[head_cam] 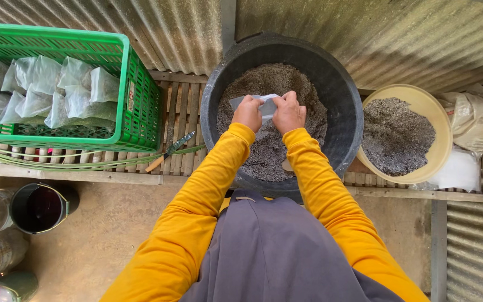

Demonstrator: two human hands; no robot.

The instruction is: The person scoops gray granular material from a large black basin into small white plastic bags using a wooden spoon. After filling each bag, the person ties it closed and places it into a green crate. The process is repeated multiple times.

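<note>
Nearest the camera, a grey apron and two yellow sleeves reach forward over a bare concrete floor (113,235). On that floor, well to the left of the fingers and nearer than they are, stands a small dark bucket (41,207), with clear bottles at the frame edge beside it.

The left hand (247,112) and right hand (288,111) meet over a large black tub (347,112) of grey, gritty soil mix. The fingers of both hands are clamped on the top edge of a small clear plastic bag (266,104), held just above the soil.

The tub sits on a slatted wooden table (181,112). Left of the fingers a small trowel with a wooden handle (170,151) lies on the slats, and beyond it a green plastic crate (135,95) holds filled clear bags. Right of the fingers, a yellow basin (441,120) holds more of the grey mix, with a tan sack (479,120) past it.

Beyond the fingers, a corrugated metal wall (375,39) closes the space.
</note>
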